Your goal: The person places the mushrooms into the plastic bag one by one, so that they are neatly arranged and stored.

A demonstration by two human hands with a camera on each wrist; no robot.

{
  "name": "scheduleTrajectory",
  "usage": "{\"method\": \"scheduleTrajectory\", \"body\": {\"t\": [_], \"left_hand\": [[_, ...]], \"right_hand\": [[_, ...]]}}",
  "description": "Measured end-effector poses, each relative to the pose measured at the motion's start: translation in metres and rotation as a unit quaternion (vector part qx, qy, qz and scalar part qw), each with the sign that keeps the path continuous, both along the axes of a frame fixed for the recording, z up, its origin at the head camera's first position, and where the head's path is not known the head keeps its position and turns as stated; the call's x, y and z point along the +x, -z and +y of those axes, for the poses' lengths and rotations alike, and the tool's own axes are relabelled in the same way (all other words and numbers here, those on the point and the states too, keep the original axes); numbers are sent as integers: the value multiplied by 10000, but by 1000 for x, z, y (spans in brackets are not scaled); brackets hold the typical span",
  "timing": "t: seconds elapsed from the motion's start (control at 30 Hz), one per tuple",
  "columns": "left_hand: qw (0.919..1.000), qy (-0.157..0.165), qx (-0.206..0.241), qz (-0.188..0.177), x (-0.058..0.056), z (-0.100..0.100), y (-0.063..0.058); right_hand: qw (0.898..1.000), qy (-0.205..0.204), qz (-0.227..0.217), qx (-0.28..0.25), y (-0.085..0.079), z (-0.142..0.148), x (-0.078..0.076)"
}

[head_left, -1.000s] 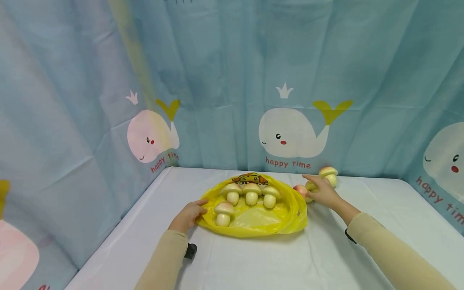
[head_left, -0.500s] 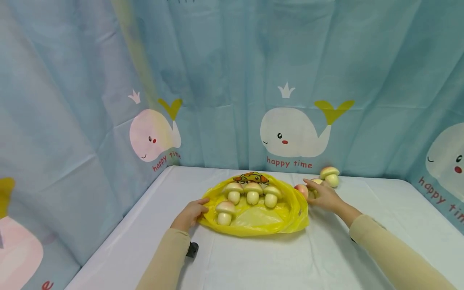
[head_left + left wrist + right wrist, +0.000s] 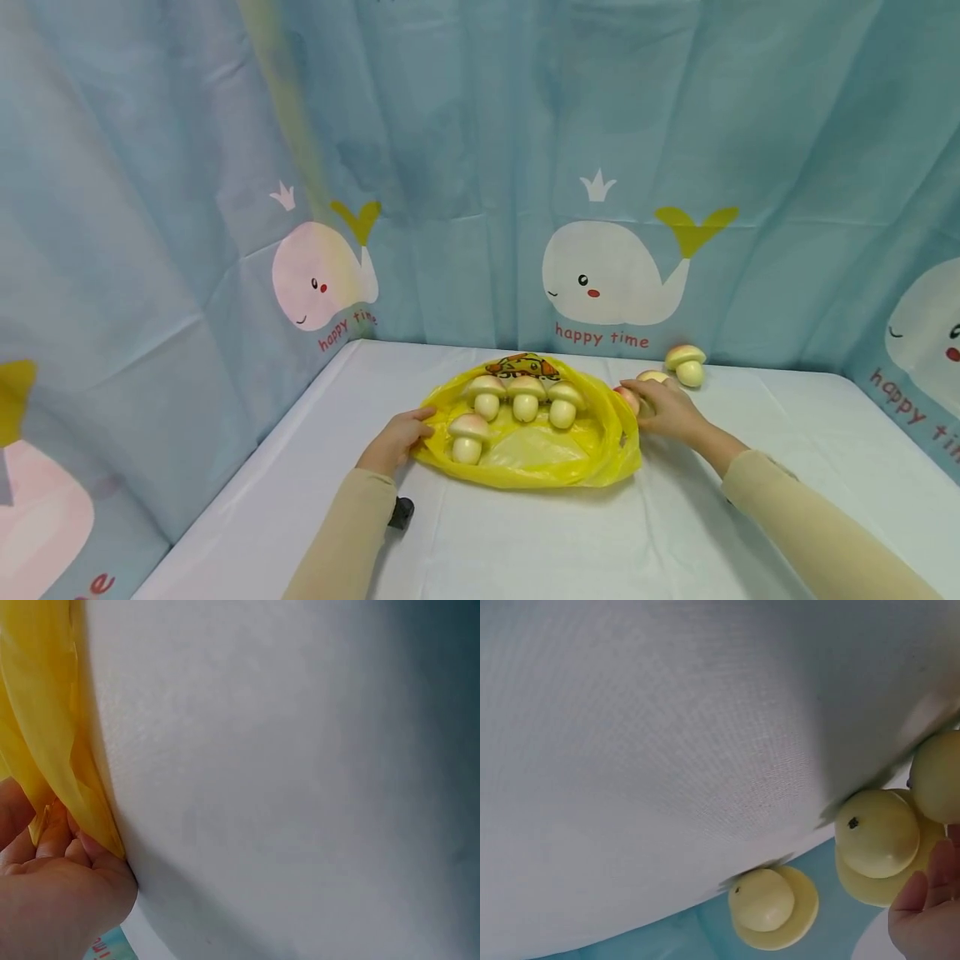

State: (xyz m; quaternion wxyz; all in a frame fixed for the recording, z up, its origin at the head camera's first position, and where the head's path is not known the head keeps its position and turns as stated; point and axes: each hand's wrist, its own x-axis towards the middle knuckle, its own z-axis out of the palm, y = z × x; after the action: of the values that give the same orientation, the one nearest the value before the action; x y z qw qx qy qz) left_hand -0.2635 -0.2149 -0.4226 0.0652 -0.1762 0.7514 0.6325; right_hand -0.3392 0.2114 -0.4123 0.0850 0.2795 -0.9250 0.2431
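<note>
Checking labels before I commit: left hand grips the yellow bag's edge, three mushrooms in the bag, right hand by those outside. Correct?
Not quite: the head view shows four mushrooms in the yellow bag, not three. The left hand grips its edge and the right hand is by those outside, as stated.

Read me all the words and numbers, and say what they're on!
"happy time": blue curtain, under the left crowned whale.
"happy time": same curtain, under the middle crowned whale.
"happy ti": under the right whale, cut off by the edge.
Red letters below the far-left whale: mostly cut off, unreadable.
Red marks, left wrist view: too blurred to read.
Yellow bag: cartoon print, no words I can make out.
Numbers: none I can see.
</note>
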Motion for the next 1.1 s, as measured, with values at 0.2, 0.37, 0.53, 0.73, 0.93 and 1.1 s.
{"method": "scheduleTrajectory", "body": {"t": [0.2,0.37,0.53,0.73,0.93,1.1], "left_hand": [[10000,30,-21,-12,0,1,0],[10000,-13,-23,-27,-1,1,1],[10000,-8,5,-18,0,1,0],[10000,21,-32,-11,1,0,-1],[10000,20,-34,-3,1,-1,-1],[10000,1,-63,-49,0,0,-2]], "right_hand": [[9998,148,-161,-12,1,-1,3],[9990,179,-394,-55,-3,0,8],[9965,115,-721,-417,-11,5,15],[9895,-294,-956,-1042,-21,12,20],[9789,-97,-1634,-1224,-34,18,27],[9705,220,-2032,-1279,-44,21,29]]}}
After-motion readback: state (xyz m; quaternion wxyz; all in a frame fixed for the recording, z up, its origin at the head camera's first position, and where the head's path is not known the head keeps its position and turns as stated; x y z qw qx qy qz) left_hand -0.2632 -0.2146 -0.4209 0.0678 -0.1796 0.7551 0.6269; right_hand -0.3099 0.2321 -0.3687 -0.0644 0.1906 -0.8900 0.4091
